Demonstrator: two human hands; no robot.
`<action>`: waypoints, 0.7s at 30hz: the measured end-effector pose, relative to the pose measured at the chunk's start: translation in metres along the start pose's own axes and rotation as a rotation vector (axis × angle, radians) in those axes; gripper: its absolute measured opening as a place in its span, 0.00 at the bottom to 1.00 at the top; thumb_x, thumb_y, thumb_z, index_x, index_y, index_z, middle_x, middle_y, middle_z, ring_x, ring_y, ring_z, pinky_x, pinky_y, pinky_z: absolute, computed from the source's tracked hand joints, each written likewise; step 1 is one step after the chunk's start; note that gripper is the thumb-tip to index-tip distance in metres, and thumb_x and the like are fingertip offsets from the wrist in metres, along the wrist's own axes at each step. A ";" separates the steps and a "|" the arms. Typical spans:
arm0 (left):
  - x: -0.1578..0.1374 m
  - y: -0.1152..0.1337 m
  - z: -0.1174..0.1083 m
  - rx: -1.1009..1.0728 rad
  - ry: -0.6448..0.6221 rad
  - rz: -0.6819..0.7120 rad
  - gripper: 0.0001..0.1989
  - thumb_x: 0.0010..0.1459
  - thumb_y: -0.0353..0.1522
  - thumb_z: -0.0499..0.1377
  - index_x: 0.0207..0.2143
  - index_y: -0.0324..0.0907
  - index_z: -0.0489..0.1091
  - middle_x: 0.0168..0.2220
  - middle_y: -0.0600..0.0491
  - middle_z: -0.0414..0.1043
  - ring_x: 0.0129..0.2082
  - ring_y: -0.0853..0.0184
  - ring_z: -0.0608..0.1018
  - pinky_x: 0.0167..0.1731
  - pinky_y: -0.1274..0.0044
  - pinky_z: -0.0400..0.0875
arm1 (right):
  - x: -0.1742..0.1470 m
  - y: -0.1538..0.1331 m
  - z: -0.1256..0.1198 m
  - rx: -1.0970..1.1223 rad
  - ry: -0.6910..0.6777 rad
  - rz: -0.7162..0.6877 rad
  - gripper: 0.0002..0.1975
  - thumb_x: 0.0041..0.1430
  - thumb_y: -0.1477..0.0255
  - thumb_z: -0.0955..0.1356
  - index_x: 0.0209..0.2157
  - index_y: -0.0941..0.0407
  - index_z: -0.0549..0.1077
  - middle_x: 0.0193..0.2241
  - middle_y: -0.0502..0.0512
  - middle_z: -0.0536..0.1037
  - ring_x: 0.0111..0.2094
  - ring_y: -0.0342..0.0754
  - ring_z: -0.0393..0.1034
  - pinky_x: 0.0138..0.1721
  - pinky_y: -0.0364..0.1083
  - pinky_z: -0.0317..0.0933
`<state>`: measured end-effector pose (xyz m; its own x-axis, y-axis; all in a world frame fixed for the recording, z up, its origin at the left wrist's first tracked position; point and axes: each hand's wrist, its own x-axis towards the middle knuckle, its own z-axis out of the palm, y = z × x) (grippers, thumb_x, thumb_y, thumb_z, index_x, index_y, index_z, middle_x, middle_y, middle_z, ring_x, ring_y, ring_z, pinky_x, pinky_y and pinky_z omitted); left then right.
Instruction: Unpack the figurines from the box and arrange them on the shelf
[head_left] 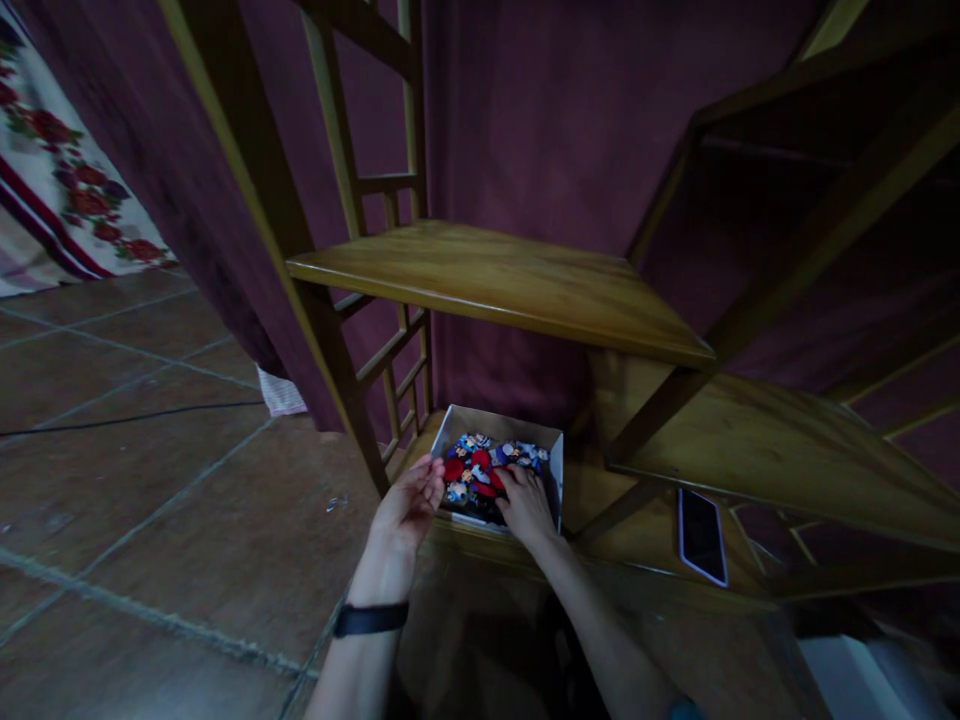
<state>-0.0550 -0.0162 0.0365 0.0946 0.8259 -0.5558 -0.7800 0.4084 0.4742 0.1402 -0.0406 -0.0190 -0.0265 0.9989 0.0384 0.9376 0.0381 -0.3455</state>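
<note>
A white cardboard box [557,470] stands on the bottom shelf, filled with many small colourful pieces [461,490] in blue, white, red and black. They look like little cartoon figures, too small to make out exactly. At the box's left front edge, my left hand [411,500] is turned partly palm up with loosely curled fingers and nothing visible in it. My right hand [525,503] reaches over the front right of the box. Its fingers are spread and touch the pieces near a red one; the fingertips are partly hidden among them.
The wooden shelf unit has a board [480,270] above and behind the box, and a slanted post [660,410] to its right. A phone [702,535] lies on the lower shelf at right. A dark cable [150,412] crosses the tiled floor [187,520]. A purple curtain [525,120] hangs behind.
</note>
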 end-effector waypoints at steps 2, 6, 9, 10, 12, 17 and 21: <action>0.000 -0.002 0.001 0.016 -0.004 -0.003 0.09 0.54 0.19 0.53 0.35 0.36 0.68 0.28 0.49 0.73 0.24 0.72 0.76 0.23 0.82 0.73 | 0.006 -0.006 0.001 -0.030 0.025 -0.013 0.24 0.54 0.72 0.65 0.53 0.48 0.62 0.51 0.56 0.66 0.53 0.53 0.57 0.53 0.51 0.48; 0.000 -0.007 0.006 0.045 0.016 -0.002 0.09 0.54 0.19 0.52 0.35 0.35 0.68 0.29 0.49 0.73 0.25 0.72 0.77 0.23 0.82 0.73 | 0.017 -0.010 0.004 0.018 0.087 0.003 0.21 0.58 0.70 0.62 0.54 0.50 0.61 0.49 0.56 0.68 0.52 0.51 0.59 0.51 0.49 0.51; 0.000 -0.010 0.009 0.057 0.021 -0.014 0.08 0.54 0.19 0.53 0.35 0.36 0.68 0.29 0.48 0.73 0.26 0.72 0.77 0.23 0.82 0.72 | 0.024 -0.012 0.010 0.119 0.103 0.075 0.20 0.58 0.71 0.62 0.53 0.52 0.62 0.49 0.57 0.67 0.51 0.50 0.61 0.50 0.48 0.54; 0.001 -0.010 0.010 0.060 0.022 -0.018 0.08 0.54 0.20 0.53 0.35 0.36 0.68 0.29 0.48 0.73 0.26 0.71 0.77 0.23 0.82 0.72 | 0.025 -0.012 0.012 0.160 0.097 0.097 0.19 0.58 0.71 0.62 0.52 0.52 0.62 0.49 0.57 0.68 0.50 0.50 0.62 0.49 0.47 0.54; 0.001 -0.011 0.011 0.066 0.025 -0.023 0.08 0.54 0.20 0.53 0.35 0.36 0.68 0.30 0.48 0.73 0.26 0.71 0.77 0.23 0.82 0.72 | 0.028 -0.014 0.015 0.245 0.083 0.116 0.20 0.57 0.72 0.62 0.53 0.53 0.62 0.49 0.57 0.68 0.49 0.49 0.63 0.49 0.46 0.55; 0.001 -0.012 0.010 0.087 0.028 -0.021 0.08 0.54 0.20 0.52 0.34 0.36 0.68 0.29 0.49 0.73 0.25 0.72 0.77 0.22 0.83 0.72 | 0.029 -0.014 0.011 0.294 0.024 0.074 0.22 0.56 0.76 0.61 0.54 0.51 0.61 0.48 0.54 0.70 0.47 0.47 0.66 0.48 0.44 0.56; 0.000 -0.014 0.007 0.092 0.026 -0.010 0.08 0.53 0.19 0.52 0.34 0.36 0.68 0.29 0.49 0.73 0.25 0.72 0.76 0.23 0.82 0.72 | 0.025 -0.010 0.000 0.148 -0.058 0.113 0.19 0.57 0.75 0.60 0.50 0.51 0.65 0.45 0.54 0.73 0.46 0.48 0.67 0.48 0.45 0.55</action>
<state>-0.0398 -0.0188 0.0347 0.0853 0.8116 -0.5779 -0.7188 0.4518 0.5283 0.1308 -0.0157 -0.0143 0.0523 0.9968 -0.0611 0.8746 -0.0753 -0.4790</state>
